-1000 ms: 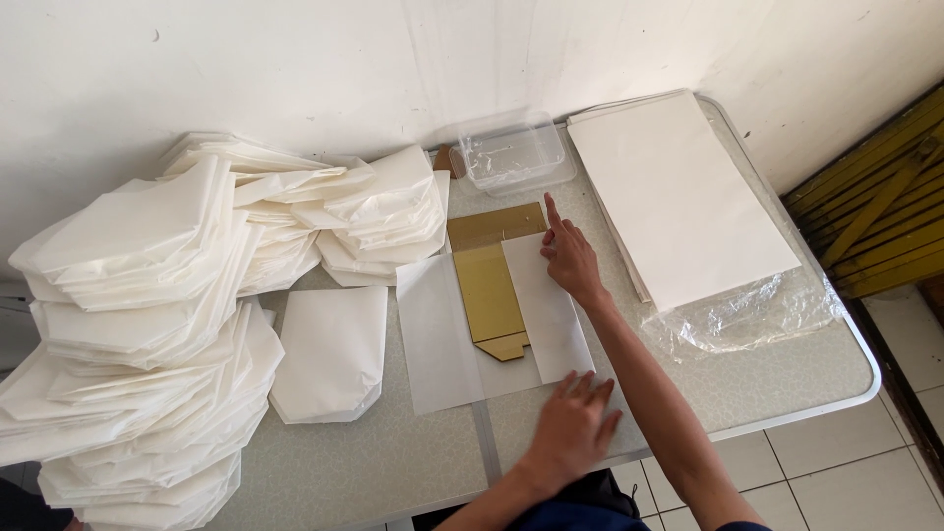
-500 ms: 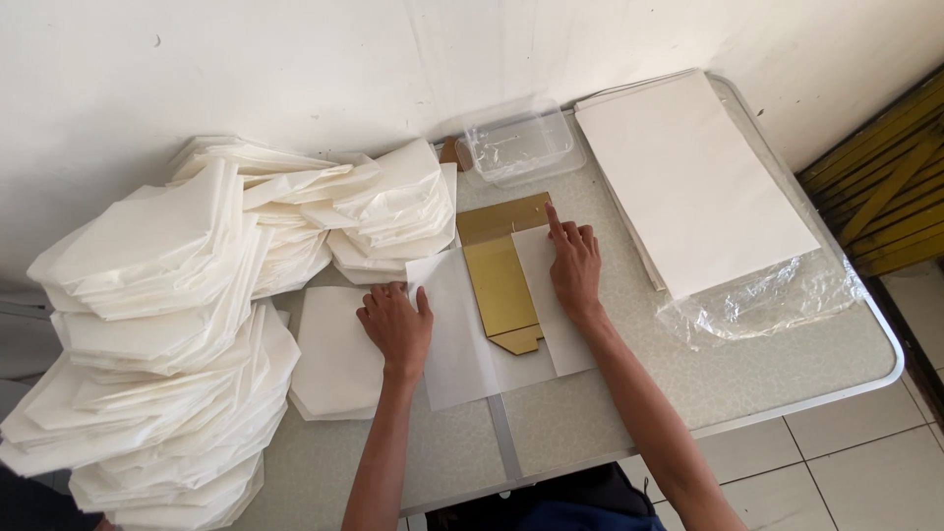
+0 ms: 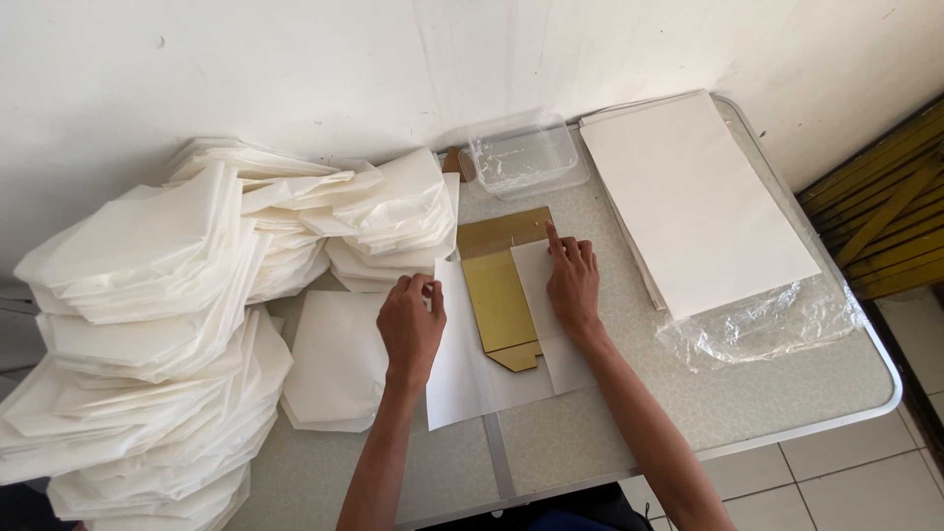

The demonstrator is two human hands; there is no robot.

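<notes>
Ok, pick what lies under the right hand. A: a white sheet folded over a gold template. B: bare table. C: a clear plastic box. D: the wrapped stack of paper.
A: the right hand presses flat on the white sheet, which is folded over the gold template.
</notes>
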